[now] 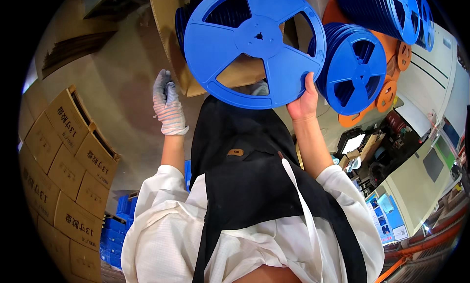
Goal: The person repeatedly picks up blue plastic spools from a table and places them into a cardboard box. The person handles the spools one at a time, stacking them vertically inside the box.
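Left of me, cartons (65, 166) bear black print; my right hand (304, 102) grips a blue reel (286, 65), my left hand (169, 109) loosely open.

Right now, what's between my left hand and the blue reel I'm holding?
A side of the cardboard box shows between your left hand and the held blue reel in the head view.

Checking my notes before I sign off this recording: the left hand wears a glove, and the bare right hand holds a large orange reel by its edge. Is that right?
Not quite: the large reel is blue, not orange, as the head view shows. The bare right hand does hold it by its edge, and the left hand is gloved.
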The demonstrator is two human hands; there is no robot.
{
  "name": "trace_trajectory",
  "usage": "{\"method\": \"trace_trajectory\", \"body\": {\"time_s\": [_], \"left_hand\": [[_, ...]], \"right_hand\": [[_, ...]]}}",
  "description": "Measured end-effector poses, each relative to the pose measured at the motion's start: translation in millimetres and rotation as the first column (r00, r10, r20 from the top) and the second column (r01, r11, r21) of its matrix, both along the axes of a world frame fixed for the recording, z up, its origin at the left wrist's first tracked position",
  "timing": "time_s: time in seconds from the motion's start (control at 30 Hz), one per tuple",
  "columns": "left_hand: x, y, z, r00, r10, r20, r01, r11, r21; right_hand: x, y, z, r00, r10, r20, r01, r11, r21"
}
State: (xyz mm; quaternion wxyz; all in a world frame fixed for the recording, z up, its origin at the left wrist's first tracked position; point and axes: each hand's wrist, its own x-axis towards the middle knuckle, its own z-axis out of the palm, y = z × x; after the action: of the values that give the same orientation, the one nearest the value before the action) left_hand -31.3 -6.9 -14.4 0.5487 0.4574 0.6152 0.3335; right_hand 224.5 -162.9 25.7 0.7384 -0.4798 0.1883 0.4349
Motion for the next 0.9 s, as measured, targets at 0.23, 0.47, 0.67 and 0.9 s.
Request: {"method": "trace_trajectory", "body": {"time_s": [0.23, 0.47, 0.67, 0.9], "left_hand": [[40.5, 4.1, -131.5, 0.54, -0.555, -0.633, 0.759, 0.646, 0.081], [203.1, 28.7, -231.7, -0.043, -0.657, -0.752, 0.996, 0.034, -0.087], [257.1, 30.2, -308.2, -0.06, -0.621, -0.781, 0.977, -0.198, 0.083], [245.0, 29.5, -317.3, -0.174, -0.574, -0.801, 0.984, -0.123, -0.125]], "right_hand": [[-8.6, 0.4, 4.8, 0.924, 0.165, 0.346, -0.057, 0.951, -0.303], [-17.9, -28.3, -33.5, 0.662, 0.452, 0.598, -0.047, 0.822, -0.568], [-12.5, 14.8, -74.4, 0.424, 0.536, 0.73, 0.159, 0.75, -0.643], [10.4, 45.2, -111.8, 0.003, 0.707, 0.707, 0.084, 0.704, -0.705]]}}
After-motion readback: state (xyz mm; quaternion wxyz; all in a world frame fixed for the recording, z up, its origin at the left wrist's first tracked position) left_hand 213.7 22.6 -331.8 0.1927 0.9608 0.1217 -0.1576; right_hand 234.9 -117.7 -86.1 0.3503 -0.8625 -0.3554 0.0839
